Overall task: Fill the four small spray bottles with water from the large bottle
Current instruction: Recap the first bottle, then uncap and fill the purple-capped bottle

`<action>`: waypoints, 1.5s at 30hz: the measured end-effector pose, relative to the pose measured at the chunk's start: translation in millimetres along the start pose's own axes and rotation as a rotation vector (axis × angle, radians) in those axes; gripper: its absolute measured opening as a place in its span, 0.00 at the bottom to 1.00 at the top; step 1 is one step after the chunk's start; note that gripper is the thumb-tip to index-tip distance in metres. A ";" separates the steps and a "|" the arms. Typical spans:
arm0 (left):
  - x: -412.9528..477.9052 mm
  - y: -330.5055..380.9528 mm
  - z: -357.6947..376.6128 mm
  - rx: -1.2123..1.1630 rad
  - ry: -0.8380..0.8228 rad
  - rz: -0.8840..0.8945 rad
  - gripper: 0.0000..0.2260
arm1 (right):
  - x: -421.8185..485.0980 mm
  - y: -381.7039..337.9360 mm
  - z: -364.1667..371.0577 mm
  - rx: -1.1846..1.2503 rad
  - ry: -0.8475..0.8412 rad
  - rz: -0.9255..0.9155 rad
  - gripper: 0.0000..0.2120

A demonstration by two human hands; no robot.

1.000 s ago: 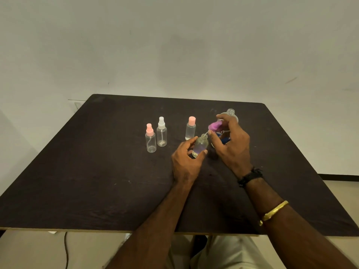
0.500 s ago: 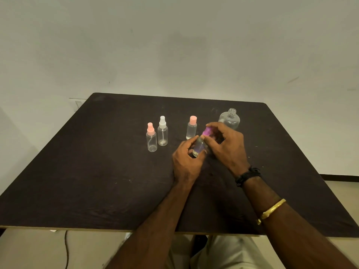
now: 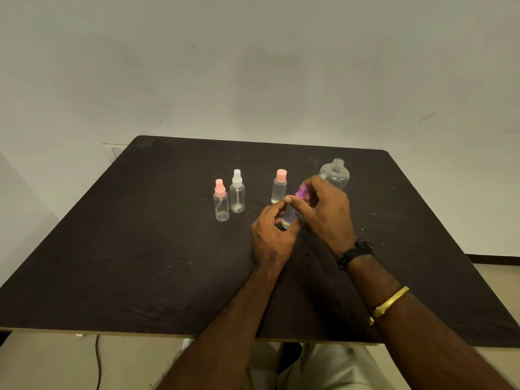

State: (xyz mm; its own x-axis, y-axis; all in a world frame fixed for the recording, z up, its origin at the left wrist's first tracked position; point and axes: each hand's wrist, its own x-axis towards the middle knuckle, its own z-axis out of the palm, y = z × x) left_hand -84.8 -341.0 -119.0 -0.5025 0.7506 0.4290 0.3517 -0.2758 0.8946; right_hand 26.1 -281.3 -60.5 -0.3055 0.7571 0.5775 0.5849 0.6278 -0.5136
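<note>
My left hand grips a small clear spray bottle, tilted, just above the table. My right hand pinches its purple spray cap, which sits on the bottle's neck. Three more small spray bottles stand upright to the left: one with a pink nozzle, one with a white nozzle, one with a pink cap. The large clear bottle stands uncapped behind my right hand, partly hidden by it.
Everything rests on a dark square table against a pale wall. A cable hangs below the front edge. My knees show under the table.
My right hand brought the purple cap with its tube down onto the small bottle's neck and now grips it there. My left hand kept holding the bottle.
</note>
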 end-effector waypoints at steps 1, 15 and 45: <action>-0.2 -0.3 0.2 -0.008 0.000 -0.012 0.27 | -0.7 -0.3 1.5 0.018 -0.008 0.009 0.14; 1.2 -1.6 0.2 -0.013 0.000 -0.032 0.24 | -4.6 -7.2 5.8 0.201 0.019 0.089 0.16; 1.0 -5.7 2.5 0.005 0.002 -0.033 0.18 | -12.7 -10.4 17.0 0.242 0.024 0.237 0.11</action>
State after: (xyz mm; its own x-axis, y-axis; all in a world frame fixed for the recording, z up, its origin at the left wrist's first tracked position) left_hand -85.3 -337.1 -124.1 -0.5156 0.7578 0.4000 0.3390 -0.2483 0.9074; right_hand 11.1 -294.4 -73.3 -0.1626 0.8846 0.4371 0.4411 0.4614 -0.7698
